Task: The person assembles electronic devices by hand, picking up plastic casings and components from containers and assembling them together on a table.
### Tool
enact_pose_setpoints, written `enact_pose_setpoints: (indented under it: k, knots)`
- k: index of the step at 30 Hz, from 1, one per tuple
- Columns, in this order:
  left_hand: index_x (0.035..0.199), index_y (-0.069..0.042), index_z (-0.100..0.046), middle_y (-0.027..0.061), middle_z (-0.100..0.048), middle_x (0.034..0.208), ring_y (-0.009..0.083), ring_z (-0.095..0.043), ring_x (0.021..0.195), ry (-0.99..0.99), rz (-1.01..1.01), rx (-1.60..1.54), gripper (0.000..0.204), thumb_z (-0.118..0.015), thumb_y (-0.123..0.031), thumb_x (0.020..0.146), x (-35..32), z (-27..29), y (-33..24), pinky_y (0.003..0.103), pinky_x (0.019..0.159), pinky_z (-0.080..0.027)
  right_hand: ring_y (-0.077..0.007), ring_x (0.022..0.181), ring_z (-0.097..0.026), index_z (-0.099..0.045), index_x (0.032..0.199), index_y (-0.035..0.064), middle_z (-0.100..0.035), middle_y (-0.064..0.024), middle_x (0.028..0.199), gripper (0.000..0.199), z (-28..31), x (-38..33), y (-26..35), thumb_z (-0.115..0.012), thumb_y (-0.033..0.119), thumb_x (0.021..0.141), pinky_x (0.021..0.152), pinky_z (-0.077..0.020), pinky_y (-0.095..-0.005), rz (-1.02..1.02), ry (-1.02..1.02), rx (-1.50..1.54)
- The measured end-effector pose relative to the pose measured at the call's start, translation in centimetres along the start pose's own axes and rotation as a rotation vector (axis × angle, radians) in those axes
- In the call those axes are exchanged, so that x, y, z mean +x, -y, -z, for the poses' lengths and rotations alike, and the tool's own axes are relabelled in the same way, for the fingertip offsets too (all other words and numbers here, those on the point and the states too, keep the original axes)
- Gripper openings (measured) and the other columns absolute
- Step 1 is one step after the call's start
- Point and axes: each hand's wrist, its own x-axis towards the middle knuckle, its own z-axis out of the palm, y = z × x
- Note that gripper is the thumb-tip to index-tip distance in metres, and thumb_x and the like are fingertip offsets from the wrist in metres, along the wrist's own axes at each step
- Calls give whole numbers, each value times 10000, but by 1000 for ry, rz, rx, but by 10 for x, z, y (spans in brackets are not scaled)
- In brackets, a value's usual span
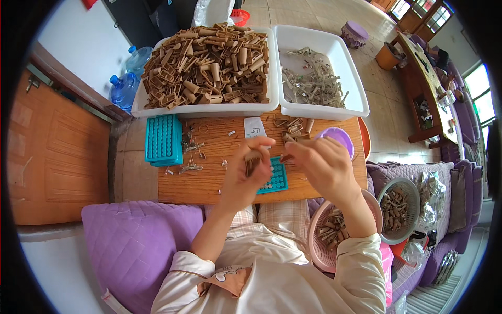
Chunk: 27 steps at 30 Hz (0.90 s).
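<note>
Across a brown wooden bench [206, 183], backed by white plastic tubs [209, 110], the action is carried by both hands: a curved brown piece [252, 163] is held in the left hand [244, 175], fingers curled round it, its long axis near-lengthwise, the leading end not to be told. A small, blurred reddish-brown bit [286, 157] is pinched by the right hand's [325, 163] fingers, near a turquoise dimpled tray [283, 183].
</note>
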Motion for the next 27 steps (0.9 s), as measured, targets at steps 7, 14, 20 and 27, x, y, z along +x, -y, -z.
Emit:
enact_pose_setpoints:
  k: [7, 14, 20, 27]
  knots:
    - [920, -25, -539, -5, -519, 703, 19, -408, 557, -103, 36, 279, 193, -597, -120, 763, -27, -2, 1, 161, 482, -317, -180, 584, -537, -538, 880, 7, -546, -57, 705, 293, -3, -7, 14, -614, 57, 602, 521, -426, -289, 97, 68, 40]
    - [891, -42, -540, -35, -485, 720, -6, -369, 566, -203, 13, 80, 186, -609, -163, 768, -34, -6, 6, 138, 484, -275, -185, 551, -524, -568, 851, 22, -541, -57, 643, 237, -8, -11, 22, -661, 58, 637, 482, -416, -288, -67, 45, 215]
    - [1009, -40, -446, -16, -471, 721, 26, -397, 587, -194, -103, -74, 261, -555, -143, 795, -36, 1, 18, 161, 500, -306, -157, 518, -525, -572, 846, 25, -560, -62, 662, 227, -15, -10, 29, -670, 39, 643, 460, -422, -262, -172, -10, 334]
    - [1079, -46, -382, 62, -510, 862, 141, -502, 677, -248, -5, -698, 302, -481, -189, 832, -40, 8, 10, 234, 606, -413, -97, 504, -501, -561, 800, 17, -568, -65, 679, 183, -35, -12, 48, -627, -55, 645, 437, -395, -202, -308, -257, 496]
